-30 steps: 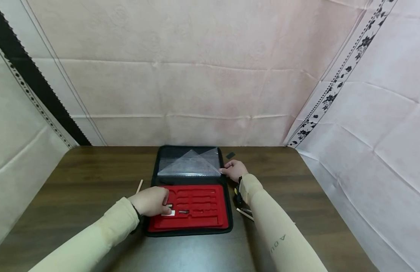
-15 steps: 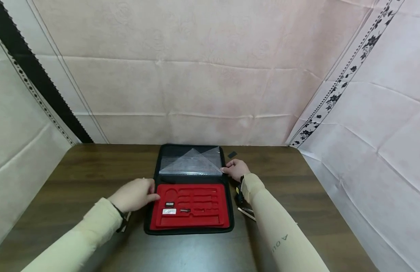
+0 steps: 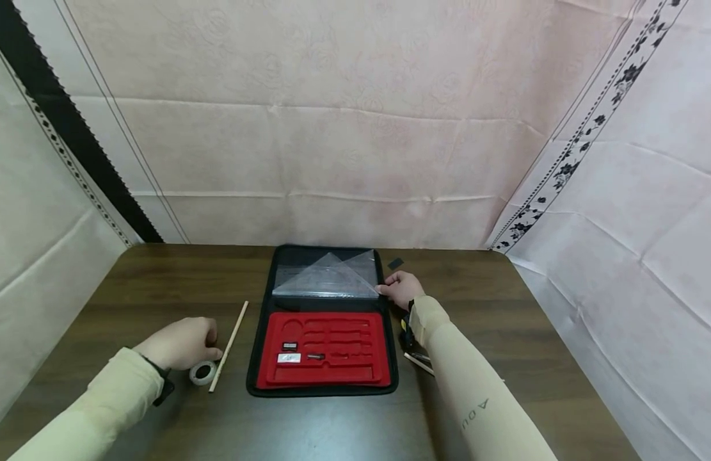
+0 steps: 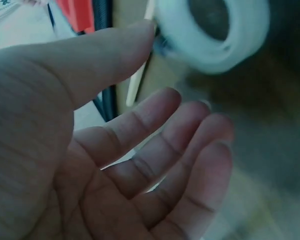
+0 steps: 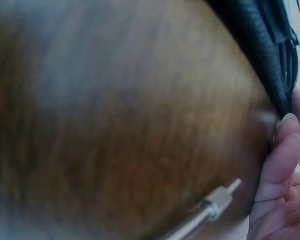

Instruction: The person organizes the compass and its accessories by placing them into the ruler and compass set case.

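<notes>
My left hand [image 3: 179, 346] hovers left of the case, beside a white tape roll [image 3: 193, 375] and a thin wooden stick [image 3: 228, 347]. In the left wrist view its fingers are loosely bent with nothing between them; the tape roll [image 4: 210, 61] lies beyond the thumb tip. A black zip case [image 3: 254, 365] lies open with a red moulded tray [image 3: 349, 378] in its near half. Clear plastic set squares [image 3: 326, 282] lie in the far half. At the case's right edge my right hand [image 3: 402, 289] pinches the rim between thumb and fingers.
A small white eraser-like block [image 3: 288, 358] and a small dark metal piece [image 3: 316, 356] sit in the tray. Partly under the right forearm are dark tools and a pale stick [image 3: 418, 363]. A silver-tipped tool [image 5: 217, 201] shows in the right wrist view. A small dark rectangle [image 3: 395, 264] lies behind.
My left hand has moved away from the red tray, leftward to the tape roll, uncovering the small pieces and the stick. The right hand stays at the case edge.
</notes>
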### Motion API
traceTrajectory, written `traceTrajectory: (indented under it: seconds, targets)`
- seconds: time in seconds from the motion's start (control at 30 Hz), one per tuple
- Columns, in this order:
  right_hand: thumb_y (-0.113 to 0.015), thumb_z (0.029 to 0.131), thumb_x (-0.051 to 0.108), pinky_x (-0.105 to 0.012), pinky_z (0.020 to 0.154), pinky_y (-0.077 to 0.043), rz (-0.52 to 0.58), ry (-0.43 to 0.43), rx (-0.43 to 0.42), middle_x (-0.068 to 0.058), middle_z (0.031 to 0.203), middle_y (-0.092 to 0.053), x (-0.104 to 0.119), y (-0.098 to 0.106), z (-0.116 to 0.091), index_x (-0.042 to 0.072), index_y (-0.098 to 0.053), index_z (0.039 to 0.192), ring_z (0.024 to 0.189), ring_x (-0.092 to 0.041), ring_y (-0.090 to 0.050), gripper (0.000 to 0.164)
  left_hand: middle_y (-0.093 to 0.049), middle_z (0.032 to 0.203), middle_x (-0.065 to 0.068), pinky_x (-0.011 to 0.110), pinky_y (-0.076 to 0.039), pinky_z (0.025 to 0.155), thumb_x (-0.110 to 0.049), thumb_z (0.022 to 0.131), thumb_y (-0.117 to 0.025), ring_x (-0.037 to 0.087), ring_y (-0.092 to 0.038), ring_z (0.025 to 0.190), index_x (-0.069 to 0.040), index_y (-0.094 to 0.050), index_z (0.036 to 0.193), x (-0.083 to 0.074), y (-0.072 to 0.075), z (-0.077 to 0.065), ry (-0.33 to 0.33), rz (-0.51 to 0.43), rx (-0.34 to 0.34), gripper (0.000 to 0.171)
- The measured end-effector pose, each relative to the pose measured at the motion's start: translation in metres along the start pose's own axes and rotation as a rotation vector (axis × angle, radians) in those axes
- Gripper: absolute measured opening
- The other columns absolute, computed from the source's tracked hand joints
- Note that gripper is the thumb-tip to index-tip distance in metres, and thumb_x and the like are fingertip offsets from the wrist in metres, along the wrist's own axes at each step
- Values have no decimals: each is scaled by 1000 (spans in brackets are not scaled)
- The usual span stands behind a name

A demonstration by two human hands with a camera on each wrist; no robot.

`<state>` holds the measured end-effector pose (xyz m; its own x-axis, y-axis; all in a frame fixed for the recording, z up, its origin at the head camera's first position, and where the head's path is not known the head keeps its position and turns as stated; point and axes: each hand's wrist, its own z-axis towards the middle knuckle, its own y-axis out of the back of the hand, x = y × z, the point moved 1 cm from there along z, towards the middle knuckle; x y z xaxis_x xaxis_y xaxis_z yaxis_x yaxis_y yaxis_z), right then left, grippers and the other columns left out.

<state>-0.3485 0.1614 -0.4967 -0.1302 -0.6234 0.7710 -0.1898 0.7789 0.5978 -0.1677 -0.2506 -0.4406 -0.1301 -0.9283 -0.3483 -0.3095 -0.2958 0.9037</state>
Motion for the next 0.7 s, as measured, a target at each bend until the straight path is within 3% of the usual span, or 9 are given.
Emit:
traceTrajectory:
  seconds: [0.37, 0.7]
  targets:
    - [-76, 85, 29, -34, 69, -47, -14, 3, -12, -10, 90, -62, -1, -1, 1, 5, -61, 103, 78, -22, -61, 34, -50, 68, 1, 33, -39, 51, -20, 86, -72, 15, -48, 57, -8, -55, 79, 2, -9, 0, 8, 7, -6, 21]
    - [-76, 85, 29, -34, 68, -46, -19, 7, -20, -9, 89, -63, 1, 0, -1, 5, -61, 102, 77, -21, -62, 33, -49, 66, 0, 32, -39, 51, -11, 87, -69, 14, -46, 56, -8, -55, 77, 4, -14, 3, -47, 50, -40, 18]
